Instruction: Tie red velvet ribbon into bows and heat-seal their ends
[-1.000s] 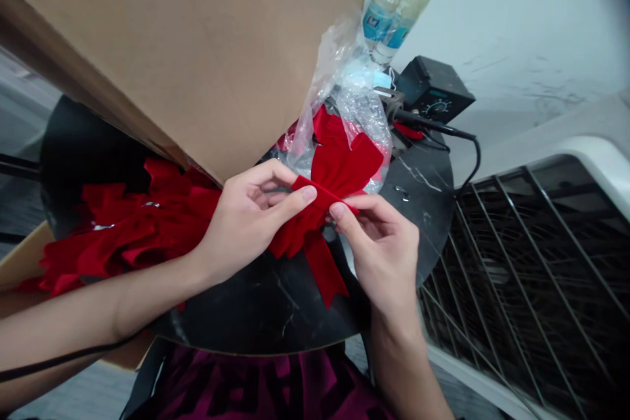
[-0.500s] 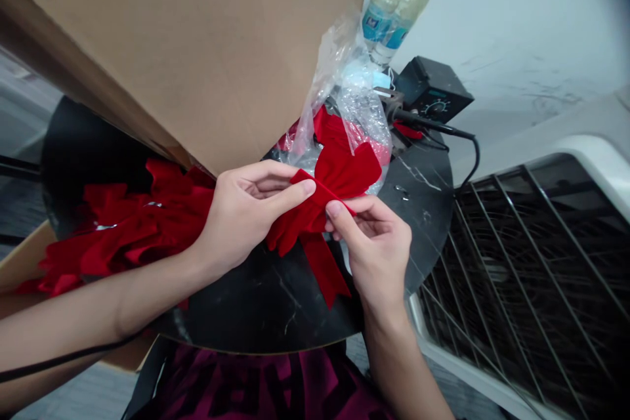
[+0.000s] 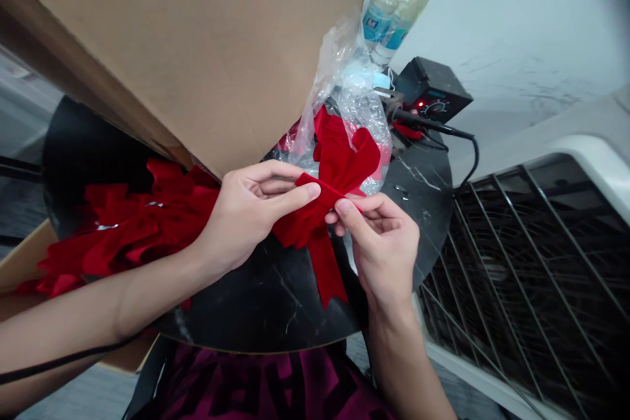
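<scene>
Since the last view, the right hand point(image 3: 382, 244) has shifted slightly up and outward, and the upper loop of the red velvet bow point(image 3: 339, 174) now looks narrower and more folded. A small red light also glows on the black control unit point(image 3: 432, 88).

The bow sits between the two hands, above the black marble tabletop point(image 3: 266, 308). Its narrow centre band point(image 3: 319, 188) runs across the knot. The left hand point(image 3: 246, 216) pinches one end of the band between thumb and curled fingers, while the right hand's thumb and forefinger close on the other end, so both grips are nearly shut on the velvet. The bow's tails point(image 3: 325, 272) hang onto bare marble, their tips well inside the rim.

Room is tight above. The slanted edge of a cardboard sheet point(image 3: 172, 46) passes just beyond the left hand's knuckles, and crumpled clear plastic bag point(image 3: 339, 95) presses close behind the upper loop. Below and to the right, dark marble lies open before the rim, which the right wrist crosses.

Left of the hands lies a heap of red velvet bows point(image 3: 140, 230), under the left forearm's edge. Beyond the rim on the right stands a metal wire grille point(image 3: 522, 289). A black cable point(image 3: 443, 128) leads from the unit, and a plastic water bottle point(image 3: 401, 3) stands past the bag.
</scene>
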A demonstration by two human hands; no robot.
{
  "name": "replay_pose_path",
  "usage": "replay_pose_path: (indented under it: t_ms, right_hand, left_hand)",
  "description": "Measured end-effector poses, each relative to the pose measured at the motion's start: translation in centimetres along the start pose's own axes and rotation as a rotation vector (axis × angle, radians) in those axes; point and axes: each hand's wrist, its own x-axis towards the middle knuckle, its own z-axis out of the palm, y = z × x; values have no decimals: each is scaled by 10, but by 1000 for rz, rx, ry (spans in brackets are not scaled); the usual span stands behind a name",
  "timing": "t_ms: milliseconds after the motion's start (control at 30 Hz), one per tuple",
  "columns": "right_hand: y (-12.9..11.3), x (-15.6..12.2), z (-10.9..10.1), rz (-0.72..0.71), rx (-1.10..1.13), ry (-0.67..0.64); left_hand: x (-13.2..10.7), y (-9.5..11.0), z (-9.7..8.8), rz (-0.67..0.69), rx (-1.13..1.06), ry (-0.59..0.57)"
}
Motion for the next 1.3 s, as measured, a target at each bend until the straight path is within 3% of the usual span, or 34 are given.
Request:
replay_pose_path:
  t_ms: [200, 400, 533, 700, 833, 933, 1067, 1300]
  right_hand:
    - [-1, 4, -1, 65, 4, -26]
    - [-3, 2, -2, 78, -127, 32]
    - [-2, 2, -2, 90, -135, 27]
    - [0, 5, -2, 69, -132, 26]
    - [1, 5, -3, 35, -108, 31]
    - [-1, 4, -3, -8, -99, 49]
    - [-5, 4, -5, -68, -109, 60]
    - [-11, 4, -6, -138, -215, 70]
  left_hand:
    - [2, -4, -1, 50, 32, 15]
    - [-1, -1, 0, 185, 259, 81]
    - [-1, -2, 1, 185, 283, 100]
    - [1, -3, -1, 33, 43, 55]
    - [6, 1, -4, -164, -174, -52]
    - [10, 5, -5, -234, -276, -156]
    - [11, 6, -5, -311, -293, -237]
    - [10, 3, -9, -319, -177, -203]
